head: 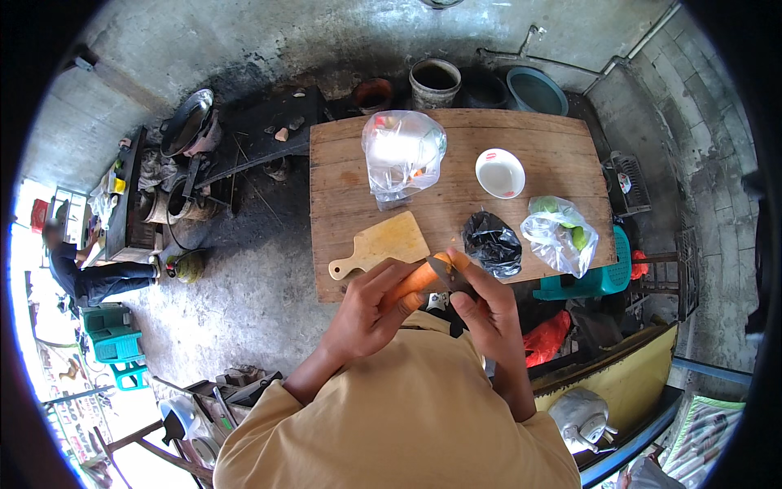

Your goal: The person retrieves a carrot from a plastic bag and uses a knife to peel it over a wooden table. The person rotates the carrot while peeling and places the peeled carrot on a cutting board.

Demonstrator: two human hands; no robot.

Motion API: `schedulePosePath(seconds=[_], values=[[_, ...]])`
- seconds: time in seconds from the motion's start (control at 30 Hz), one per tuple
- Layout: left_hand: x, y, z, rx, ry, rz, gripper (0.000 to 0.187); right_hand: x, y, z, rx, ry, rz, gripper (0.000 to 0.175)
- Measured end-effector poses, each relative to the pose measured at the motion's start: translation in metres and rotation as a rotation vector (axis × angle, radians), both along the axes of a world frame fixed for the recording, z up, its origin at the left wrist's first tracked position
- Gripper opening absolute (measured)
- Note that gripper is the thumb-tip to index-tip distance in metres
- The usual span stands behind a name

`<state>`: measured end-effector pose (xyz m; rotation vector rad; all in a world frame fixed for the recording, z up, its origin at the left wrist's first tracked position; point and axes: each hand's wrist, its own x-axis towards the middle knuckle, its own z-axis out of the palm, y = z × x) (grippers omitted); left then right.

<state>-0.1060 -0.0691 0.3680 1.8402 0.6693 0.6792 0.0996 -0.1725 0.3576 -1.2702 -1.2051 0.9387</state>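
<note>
My left hand (371,305) grips an orange carrot (416,279), which points up and to the right. In my right hand (489,299) is a knife (449,275), its dark blade lying across the carrot near the far end. The handle is mostly hidden by my fingers. Both hands are in front of my chest, at the near edge of a wooden table (342,183). Just beyond them a wooden cutting board (391,241) with a holed handle lies on the table. A black plastic bag (492,243) sits beyond my right hand.
On the table are a clear plastic bag (404,153), a white bowl (500,173) and a bag of green vegetables (561,235). A green plastic stool (620,263) stands at the right. A metal kettle (579,415) is at lower right. Far left, a person (85,269) stands by a bench.
</note>
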Motion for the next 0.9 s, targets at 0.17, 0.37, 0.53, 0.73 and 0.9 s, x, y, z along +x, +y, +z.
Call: schedulePosePath(seconds=[0.17,0.37,0.53,0.73,0.9], values=[[-0.005,-0.001,0.001,-0.183,0.064,-0.055,0.036,-0.002,0.003,-0.004,0.081,-0.131,-0.043,0.053],[-0.005,-0.010,-0.008,-0.529,-0.138,-0.048,0.035,-0.005,-0.002,0.004,-0.126,0.095,-0.054,0.057],[-0.010,-0.010,-0.014,-0.654,-0.169,-0.057,0.030,-0.003,-0.004,0.013,-0.118,0.103,0.021,0.065],[-0.005,-0.011,-0.017,-0.646,-0.191,-0.052,0.033,-0.006,-0.006,0.022,-0.098,-0.043,0.015,0.066],[-0.011,-0.010,-0.013,-0.680,-0.087,-0.056,0.034,-0.006,-0.005,0.020,-0.020,-0.241,-0.037,0.064]])
